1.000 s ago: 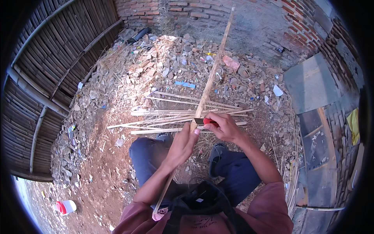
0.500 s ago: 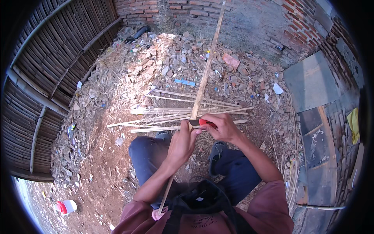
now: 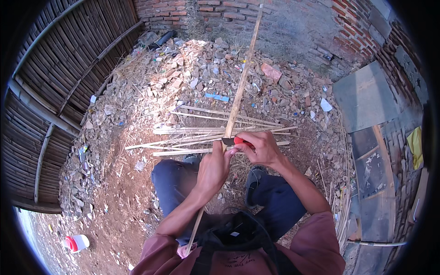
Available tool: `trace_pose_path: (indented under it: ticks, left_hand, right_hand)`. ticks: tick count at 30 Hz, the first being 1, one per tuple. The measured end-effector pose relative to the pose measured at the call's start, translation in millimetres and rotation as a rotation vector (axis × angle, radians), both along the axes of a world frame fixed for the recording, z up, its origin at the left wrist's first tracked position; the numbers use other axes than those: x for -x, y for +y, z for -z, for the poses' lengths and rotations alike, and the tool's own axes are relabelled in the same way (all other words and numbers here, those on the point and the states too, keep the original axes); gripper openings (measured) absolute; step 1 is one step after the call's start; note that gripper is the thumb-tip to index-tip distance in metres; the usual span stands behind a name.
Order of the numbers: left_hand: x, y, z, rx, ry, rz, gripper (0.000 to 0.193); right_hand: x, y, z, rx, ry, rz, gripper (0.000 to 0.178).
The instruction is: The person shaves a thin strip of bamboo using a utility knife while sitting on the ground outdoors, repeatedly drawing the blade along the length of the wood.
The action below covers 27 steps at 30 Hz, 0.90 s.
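My left hand [image 3: 213, 170] is closed around a long bamboo strip [image 3: 239, 94]. The strip slants from beside my body up past both hands toward the brick wall. In my right hand [image 3: 261, 149] is a knife with a red handle [image 3: 243, 142], its fingers wrapped round the grip. The dark blade [image 3: 228, 141] lies across the strip just above my left fingers. The two hands nearly touch at the thumbs. Beyond them on the ground lies a loose pile of split bamboo strips [image 3: 183, 131], partly hidden by my hands.
Rubble [image 3: 206, 68] heaps up before a brick wall [image 3: 293, 39]. A bamboo-slat wall [image 3: 34, 114] stands at left, and grey sheets [image 3: 366, 96] lean at right. A white container with a red lid [image 3: 81, 243] rests at lower left. My bent legs [image 3: 176, 181] flank the work.
The far end of the bamboo strip has shifted slightly to the left. Both hands stay in nearly the same place, and the blade sits a touch differently on the strip.
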<state>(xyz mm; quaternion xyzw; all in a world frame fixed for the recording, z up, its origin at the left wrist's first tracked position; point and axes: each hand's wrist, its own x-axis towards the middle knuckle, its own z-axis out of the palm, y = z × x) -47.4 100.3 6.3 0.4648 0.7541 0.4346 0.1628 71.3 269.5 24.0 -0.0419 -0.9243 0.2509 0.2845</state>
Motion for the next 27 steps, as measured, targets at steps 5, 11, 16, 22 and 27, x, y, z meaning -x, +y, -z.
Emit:
trace_pose_path:
  ticks: [5, 11, 16, 22, 27]
  left_hand:
    - [0.7, 0.3, -7.5, 0.052, -0.038, -0.016, 0.030]
    - [-19.8, -17.7, -2.7, 0.071, 0.036, 0.127, 0.037]
    - [-15.0, -4.3, -22.4, 0.084, -0.004, 0.177, 0.035]
    - [-3.2, -3.6, -2.0, 0.040, -0.162, 0.236, 0.031]
    - [1.1, -7.6, 2.9, 0.081, -0.214, 0.295, 0.032]
  right_hand:
    - [2.3, 6.4, 0.1, 0.032, 0.016, 0.076, 0.024]
    - [-10.3, 82.0, -31.0, 0.154, 0.062, 0.396, 0.033]
    - [-15.6, 95.4, -1.6, 0.254, 0.291, 0.468, 0.039]
    - [-15.8, 66.9, -3.3, 0.402, 0.101, 0.251, 0.026]
    - [-13.0, 53.2, 6.0, 1.093, 0.166, 0.073, 0.028]
